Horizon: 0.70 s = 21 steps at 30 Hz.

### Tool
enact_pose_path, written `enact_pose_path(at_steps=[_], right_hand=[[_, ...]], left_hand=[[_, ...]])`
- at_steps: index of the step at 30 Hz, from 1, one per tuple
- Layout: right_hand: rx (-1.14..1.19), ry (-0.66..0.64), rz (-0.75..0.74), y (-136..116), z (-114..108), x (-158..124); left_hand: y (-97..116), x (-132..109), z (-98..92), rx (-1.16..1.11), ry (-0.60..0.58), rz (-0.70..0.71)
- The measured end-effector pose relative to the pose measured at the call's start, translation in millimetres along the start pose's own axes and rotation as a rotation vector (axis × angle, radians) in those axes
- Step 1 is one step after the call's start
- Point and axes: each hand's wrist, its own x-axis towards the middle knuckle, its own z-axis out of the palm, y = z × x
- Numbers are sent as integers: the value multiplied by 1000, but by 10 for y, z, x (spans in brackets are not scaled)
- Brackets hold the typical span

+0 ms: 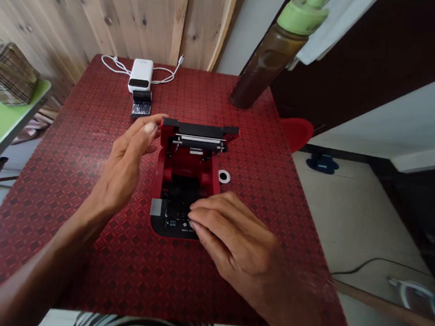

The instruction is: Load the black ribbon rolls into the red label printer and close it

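Note:
A red and black compact printer [185,180] stands on the red patterned table [48,178], its hinged lid raised at the far side. The inside is dark and partly covered by my right hand [233,240], whose bunched fingertips rest on the black front section. My left hand [126,162] hovers at the printer's left side, fingers spread and thumb side up. Its fingertips are close to the lid's left corner, with no clear contact and nothing in the hand.
Beyond the printer lie a white power bank [140,74] with a white cable and a small black item [142,103]. A white ring [224,177] sits to the right. A brown bottle with a green cap [275,61] stands at the far right corner.

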Motion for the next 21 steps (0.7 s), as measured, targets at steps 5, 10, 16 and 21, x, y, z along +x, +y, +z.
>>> enact_pose_path(at_steps=[5, 10, 16, 21], right_hand=[[-153, 53, -34, -61, 51, -54], [-399, 157, -113, -113, 156, -126], [-418, 183, -14, -90, 204, -115], [-322, 161, -5, -37, 221, -80]], left_hand=[[-20, -40, 59, 29, 31, 65], [-81, -322, 20, -4, 46, -90], [-193, -552, -25, -90, -55, -295], [-175, -556, -37, -84, -115, -269]])
